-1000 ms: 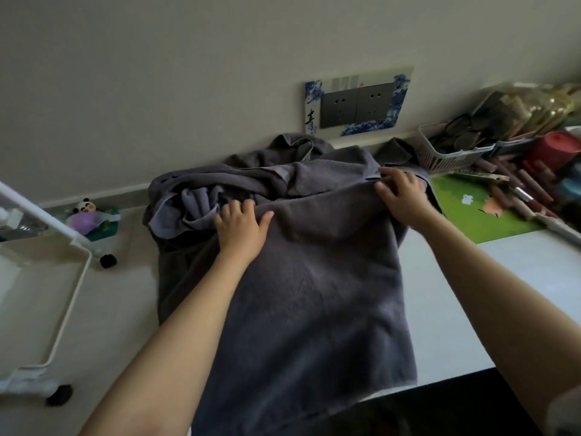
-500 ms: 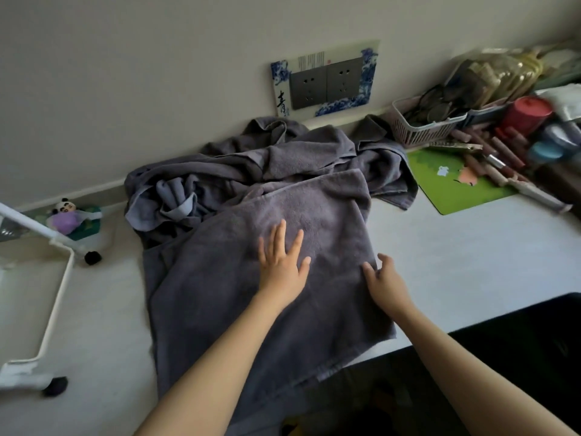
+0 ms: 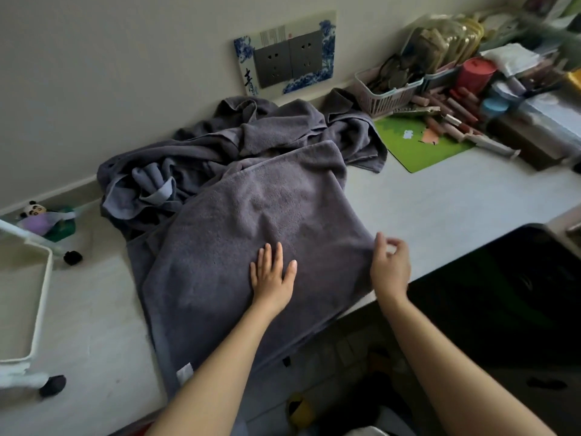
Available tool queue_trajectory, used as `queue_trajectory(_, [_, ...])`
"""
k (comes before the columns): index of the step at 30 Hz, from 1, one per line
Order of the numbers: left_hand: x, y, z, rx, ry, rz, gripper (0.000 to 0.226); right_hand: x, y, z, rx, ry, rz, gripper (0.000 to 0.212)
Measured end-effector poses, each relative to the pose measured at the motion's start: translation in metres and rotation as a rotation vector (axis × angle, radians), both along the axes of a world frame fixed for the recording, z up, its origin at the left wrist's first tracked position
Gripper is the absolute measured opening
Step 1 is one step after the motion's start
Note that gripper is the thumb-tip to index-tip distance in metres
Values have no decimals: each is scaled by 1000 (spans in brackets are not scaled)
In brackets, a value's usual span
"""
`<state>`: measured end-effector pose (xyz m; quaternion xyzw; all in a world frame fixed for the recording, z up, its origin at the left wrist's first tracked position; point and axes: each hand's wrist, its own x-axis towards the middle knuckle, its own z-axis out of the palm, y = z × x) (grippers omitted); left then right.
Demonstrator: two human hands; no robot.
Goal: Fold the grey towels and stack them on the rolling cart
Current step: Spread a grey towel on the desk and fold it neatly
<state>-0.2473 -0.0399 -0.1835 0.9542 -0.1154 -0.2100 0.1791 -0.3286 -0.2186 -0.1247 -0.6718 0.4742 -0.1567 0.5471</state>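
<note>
A grey towel [image 3: 251, 221] lies spread and doubled over on the white table [image 3: 440, 199], its near edge hanging off the front. My left hand [image 3: 272, 273] rests flat on it, fingers apart. At the towel's right edge my right hand [image 3: 390, 267] hovers with fingers loosely curled, holding nothing. Behind, a heap of crumpled grey towels [image 3: 220, 146] lies against the wall. The white rolling cart [image 3: 28, 297] stands at the left, its tray empty.
A green mat [image 3: 418, 146], a pink basket [image 3: 386, 92], a red cup [image 3: 476, 75] and several pens and boxes crowd the table's right back. A wall socket panel [image 3: 289, 58] sits above the heap. A panda toy [image 3: 34, 212] lies on the floor. A dark chair [image 3: 503, 294] stands at the right.
Both hands slid from the towel's far edge toward me, smoothing it. My right hand moved to the right edge and lifted off. The view tilted down and right.
</note>
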Motion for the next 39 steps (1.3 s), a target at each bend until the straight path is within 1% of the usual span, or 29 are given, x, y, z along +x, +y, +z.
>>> queue_trajectory(2, [3,1,2,-8,27,-23,59,-4,-17,17,-168,-28,-31,34])
queue_trajectory(3, [4,0,3,-13,44,-36,59,-6,-22,22,-216,-46,-12,34])
queue_trajectory(5, [3,-3,5,-12,77,-52,59,-11,-21,24,-201,-22,45,38])
queue_trajectory(7, [2,-3,7,1,81,-57,59,-15,-18,13,-56,100,41,50])
queue_trajectory(8, [1,-3,8,4,72,-61,60,-19,-18,9,53,153,19,55])
queue_trajectory(10, [-4,0,12,4,25,-85,63,-30,-19,0,296,194,-5,59])
queue_trajectory(11, [-9,3,14,15,-12,-104,64,-36,-18,-3,433,170,-7,59])
queue_trajectory(12, [-17,7,14,39,-45,-123,65,-42,-15,-2,583,97,-7,59])
queue_trajectory(14, [-33,21,9,126,-65,-153,69,-46,-6,-6,762,-101,-24,57])
queue_trajectory(16, [-45,41,0,237,-70,-174,79,-45,2,-10,744,-175,0,51])
queue_trajectory(18, [-44,54,-4,288,-61,-173,88,-39,5,-10,737,-203,-26,43])
queue_trajectory(19, [-42,57,-3,287,-42,-164,87,-37,3,-10,767,-216,-43,36])
queue_trajectory(21, [-36,58,0,276,-1,-169,77,-30,-1,-6,807,-235,-47,27])
queue_trajectory(22, [-35,58,2,276,14,-176,74,-26,-4,-5,849,-266,-42,30])
queue_trajectory(25, [-35,58,4,268,33,-184,71,-24,-7,-5,685,-215,132,55])
queue_trajectory(26, [-35,59,5,262,38,-182,71,-24,-10,-7,678,-244,178,55])
queue_trajectory(27, [-35,58,5,258,40,-182,72,-25,-13,-9,674,-255,196,49])
queue_trajectory(28, [-35,57,4,254,40,-180,72,-25,-18,-13,719,-262,170,37])
queue_trajectory(29, [-35,58,5,253,39,-178,72,-25,-22,-15,769,-258,155,27])
queue_trajectory(30, [-35,57,5,253,40,-174,72,-23,-25,-16,797,-227,138,29])
queue_trajectory(32, [-35,56,4,259,37,-168,72,-20,-30,-18,837,-188,164,41])
queue_trajectory(35, [-34,55,3,274,33,-160,72,-16,-29,-12,847,-24,210,36])
queue_trajectory(37, [-34,55,3,282,28,-157,72,-17,-27,-7,970,91,168,40])
queue_trajectory(39, [-33,55,2,283,23,-153,72,-18,-26,-3,1162,122,128,45])
